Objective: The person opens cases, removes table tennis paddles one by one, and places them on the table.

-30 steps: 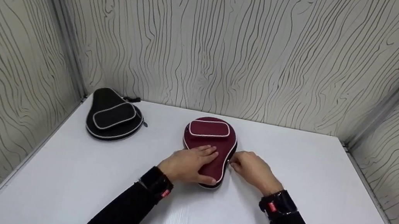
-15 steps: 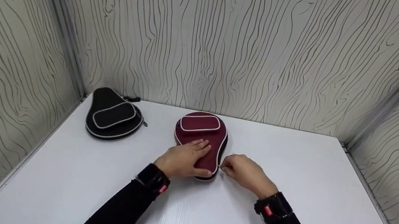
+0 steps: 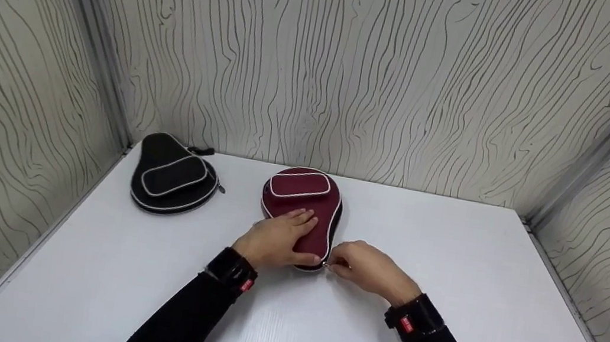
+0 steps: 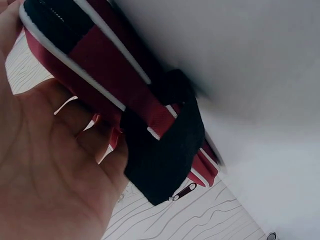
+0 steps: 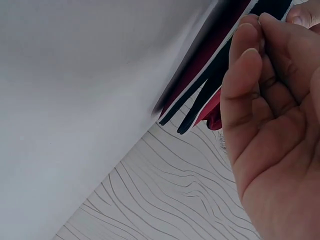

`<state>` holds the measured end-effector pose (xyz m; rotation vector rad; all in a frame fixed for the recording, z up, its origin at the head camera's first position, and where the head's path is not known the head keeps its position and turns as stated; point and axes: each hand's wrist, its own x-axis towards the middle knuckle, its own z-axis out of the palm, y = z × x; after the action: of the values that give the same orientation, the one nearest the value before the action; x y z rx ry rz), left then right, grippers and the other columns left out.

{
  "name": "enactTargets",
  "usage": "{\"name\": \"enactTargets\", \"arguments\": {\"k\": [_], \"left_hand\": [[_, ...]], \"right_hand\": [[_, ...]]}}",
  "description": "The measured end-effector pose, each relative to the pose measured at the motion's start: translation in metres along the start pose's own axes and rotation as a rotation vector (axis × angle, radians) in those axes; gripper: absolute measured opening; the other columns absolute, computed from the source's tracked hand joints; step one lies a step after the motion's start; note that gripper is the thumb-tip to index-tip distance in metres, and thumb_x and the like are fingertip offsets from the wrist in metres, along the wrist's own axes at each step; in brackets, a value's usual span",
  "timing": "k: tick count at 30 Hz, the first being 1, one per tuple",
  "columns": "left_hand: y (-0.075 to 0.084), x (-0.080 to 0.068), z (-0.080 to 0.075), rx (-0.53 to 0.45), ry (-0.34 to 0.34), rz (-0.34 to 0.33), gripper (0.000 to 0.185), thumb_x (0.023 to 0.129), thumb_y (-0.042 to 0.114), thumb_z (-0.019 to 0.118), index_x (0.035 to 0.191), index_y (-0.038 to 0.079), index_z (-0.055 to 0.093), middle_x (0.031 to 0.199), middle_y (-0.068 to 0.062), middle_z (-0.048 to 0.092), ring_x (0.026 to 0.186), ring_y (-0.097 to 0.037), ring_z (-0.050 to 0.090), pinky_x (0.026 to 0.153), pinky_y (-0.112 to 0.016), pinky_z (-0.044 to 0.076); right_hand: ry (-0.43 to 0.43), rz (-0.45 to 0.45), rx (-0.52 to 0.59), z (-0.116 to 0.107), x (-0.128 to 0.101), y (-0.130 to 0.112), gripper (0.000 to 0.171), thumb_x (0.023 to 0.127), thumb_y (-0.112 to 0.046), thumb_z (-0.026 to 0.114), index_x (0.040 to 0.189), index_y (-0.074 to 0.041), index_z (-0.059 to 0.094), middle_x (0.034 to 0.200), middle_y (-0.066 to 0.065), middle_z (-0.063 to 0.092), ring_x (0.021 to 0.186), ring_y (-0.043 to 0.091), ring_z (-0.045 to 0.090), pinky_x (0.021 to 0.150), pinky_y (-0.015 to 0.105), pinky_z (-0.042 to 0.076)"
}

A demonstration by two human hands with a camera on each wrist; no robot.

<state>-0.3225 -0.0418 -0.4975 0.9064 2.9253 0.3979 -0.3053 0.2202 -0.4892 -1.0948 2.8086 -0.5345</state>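
A dark red table tennis paddle case [image 3: 320,212] with white piping lies on the white table, narrow end toward me. My left hand [image 3: 274,242] rests on its top with straight fingers, the thumb across the narrow end. Beside that end, my right hand [image 3: 366,266] pinches a small zipper pull [image 3: 325,264] between thumb and curled fingers. In the right wrist view the pull is hidden behind the fingertips, and the black zipper edges [image 5: 192,116] stand apart beyond the right hand [image 5: 280,135]. A black strap [image 4: 167,150] shows on the case's side in the left wrist view, beyond the left palm [image 4: 55,165].
A black paddle case [image 3: 173,176] with white piping lies at the table's back left, its zipper pull toward the red case. Wood-grain patterned panels [image 3: 320,66] enclose the white table [image 3: 499,317] at the back and both sides.
My right hand has moved along the red case's right edge down to its narrow end. The case and my left hand have shifted left and slightly away. The black case stays put.
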Motion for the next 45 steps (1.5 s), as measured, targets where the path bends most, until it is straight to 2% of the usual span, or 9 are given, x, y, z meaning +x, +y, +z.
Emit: {"name": "enactTargets", "arguments": {"k": [10,16,23,28,34,41,45], "left_hand": [[0.002,0.001,0.000,0.095,0.015,0.006,0.083,0.119,0.066,0.057,0.180,0.012,0.048,0.190,-0.010,0.044,0.179,-0.028,0.042,0.147,-0.046,0.038],[0.006,0.002,-0.003,0.256,0.007,0.041,0.080,0.119,0.066,0.057,0.180,0.015,0.048,0.188,-0.006,0.047,0.177,-0.024,0.046,0.148,-0.044,0.036],[0.007,0.001,-0.001,0.367,0.036,0.116,0.076,0.118,0.062,0.063,0.179,0.018,0.052,0.185,0.000,0.053,0.174,-0.018,0.049,0.149,-0.040,0.034],[0.008,0.000,-0.001,0.424,0.047,0.155,0.075,0.117,0.062,0.064,0.178,0.019,0.053,0.185,0.001,0.053,0.173,-0.017,0.050,0.148,-0.040,0.035],[0.008,0.001,0.000,0.443,0.044,0.157,0.076,0.118,0.063,0.062,0.180,0.021,0.050,0.186,0.002,0.050,0.174,-0.016,0.049,0.149,-0.040,0.033],[0.007,0.004,0.004,0.437,0.036,0.143,0.074,0.119,0.061,0.061,0.181,0.022,0.049,0.187,0.003,0.049,0.175,-0.016,0.048,0.150,-0.042,0.032],[0.008,0.005,0.005,0.432,0.042,0.137,0.073,0.119,0.060,0.061,0.180,0.022,0.050,0.186,0.003,0.050,0.174,-0.016,0.049,0.149,-0.043,0.033]], "right_hand": [[0.021,0.041,-0.005,-0.008,-0.004,0.019,0.010,0.109,-0.010,0.082,0.102,-0.008,0.087,0.093,-0.003,0.084,0.082,0.000,0.063,0.076,0.026,0.057],[0.053,0.116,-0.020,-0.014,-0.009,0.034,0.010,0.109,-0.011,0.082,0.101,-0.009,0.087,0.093,-0.004,0.083,0.083,0.000,0.063,0.076,0.026,0.057],[0.116,0.174,-0.078,-0.015,-0.012,0.044,0.009,0.109,-0.011,0.082,0.102,-0.008,0.088,0.100,0.002,0.087,0.091,0.012,0.079,0.082,0.039,0.068],[0.152,0.237,-0.096,-0.016,-0.013,0.045,0.007,0.108,-0.011,0.083,0.104,-0.008,0.088,0.102,0.005,0.088,0.095,0.021,0.083,0.086,0.048,0.071],[0.147,0.276,-0.093,-0.018,-0.013,0.044,0.007,0.107,-0.011,0.084,0.102,-0.008,0.088,0.101,0.005,0.087,0.094,0.020,0.081,0.086,0.048,0.071],[0.103,0.247,-0.098,-0.022,-0.016,0.039,0.008,0.106,-0.008,0.083,0.101,-0.008,0.089,0.100,0.004,0.088,0.091,0.016,0.081,0.083,0.043,0.070],[0.065,0.223,-0.098,-0.025,-0.018,0.034,0.008,0.105,-0.008,0.084,0.099,-0.008,0.089,0.096,0.001,0.087,0.085,0.009,0.074,0.078,0.036,0.067]]}}
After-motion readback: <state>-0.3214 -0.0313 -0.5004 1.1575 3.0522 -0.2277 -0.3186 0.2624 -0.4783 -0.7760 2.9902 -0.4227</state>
